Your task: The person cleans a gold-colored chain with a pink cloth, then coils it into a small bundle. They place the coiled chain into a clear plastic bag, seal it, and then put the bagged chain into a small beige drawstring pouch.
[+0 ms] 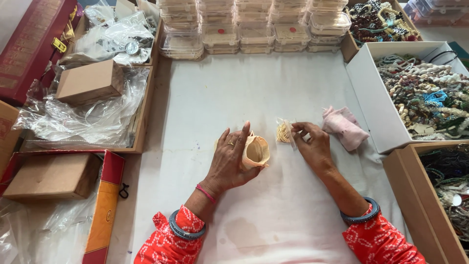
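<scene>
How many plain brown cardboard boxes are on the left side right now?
2. One brown box lies on crumpled plastic in the upper tray; the other brown box sits in the red-edged lid, lower left. More may be hidden under the plastic.

Bead box (439, 195) cut off at right edge; pouch (256, 151) partly behind left hand (229, 161)

Clear lidded boxes (254, 29) stacked, perhaps plastic.

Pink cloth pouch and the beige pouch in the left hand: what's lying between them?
In the head view, the right hand sits between the pink cloth pouch and beige pouch, pinching a small clear packet of cream beads.
</scene>
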